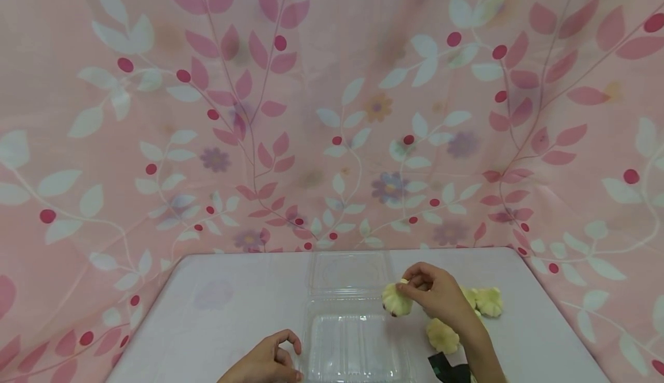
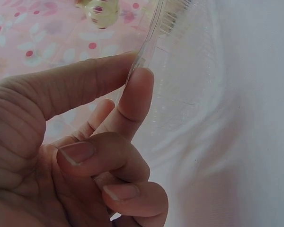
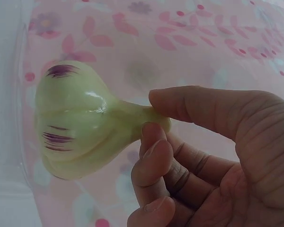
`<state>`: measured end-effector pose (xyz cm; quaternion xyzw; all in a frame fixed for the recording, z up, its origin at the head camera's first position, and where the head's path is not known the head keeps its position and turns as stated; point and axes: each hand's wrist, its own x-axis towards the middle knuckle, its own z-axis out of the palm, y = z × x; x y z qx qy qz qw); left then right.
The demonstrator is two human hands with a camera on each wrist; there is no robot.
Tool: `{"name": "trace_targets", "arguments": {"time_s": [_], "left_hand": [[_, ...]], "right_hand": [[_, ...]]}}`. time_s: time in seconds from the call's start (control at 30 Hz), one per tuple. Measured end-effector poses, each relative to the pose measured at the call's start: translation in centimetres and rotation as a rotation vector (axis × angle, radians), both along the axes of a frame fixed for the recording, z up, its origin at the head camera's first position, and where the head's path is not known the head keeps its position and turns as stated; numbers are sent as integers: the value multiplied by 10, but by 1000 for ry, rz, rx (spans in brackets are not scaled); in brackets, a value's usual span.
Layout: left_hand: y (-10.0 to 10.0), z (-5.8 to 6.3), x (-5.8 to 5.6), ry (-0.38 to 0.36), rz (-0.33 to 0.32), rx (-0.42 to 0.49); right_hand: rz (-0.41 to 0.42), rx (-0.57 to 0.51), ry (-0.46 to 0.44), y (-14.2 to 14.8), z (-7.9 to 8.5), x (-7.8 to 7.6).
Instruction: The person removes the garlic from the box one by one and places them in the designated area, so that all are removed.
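My right hand [image 1: 438, 290] pinches a garlic bulb [image 3: 73, 118] by its stem, between thumb and fingers. The bulb is pale green, glossy and marked with purple streaks; it hangs over the right side of an open clear plastic box [image 1: 358, 351]. With thumb and index finger my left hand [image 1: 264, 360] pinches the box's left edge, as the left wrist view shows, while the other fingers curl loosely. The box's lid [image 1: 350, 273] is folded back flat on the far side.
More pale garlic bulbs lie right of the box, one nearer [image 1: 443, 335] and others behind the right wrist, including a bulb [image 1: 489, 302]. A dark piece [image 1: 446, 368] shows beside the right forearm. The white table [image 1: 228, 308] ends at a pink floral cloth [image 1: 321, 112].
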<state>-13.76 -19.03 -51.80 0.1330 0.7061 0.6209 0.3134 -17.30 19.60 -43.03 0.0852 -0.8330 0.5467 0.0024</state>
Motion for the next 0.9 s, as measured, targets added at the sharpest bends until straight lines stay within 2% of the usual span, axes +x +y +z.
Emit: {"name": "trace_targets", "arguments": {"time_s": [0.47, 0.9], "left_hand": [[1, 0, 1, 7, 1, 4], [1, 0, 1, 13, 4, 11]], "right_hand": [[-48, 33, -4, 25, 5, 3], [-89, 82, 42, 48, 5, 4]]}}
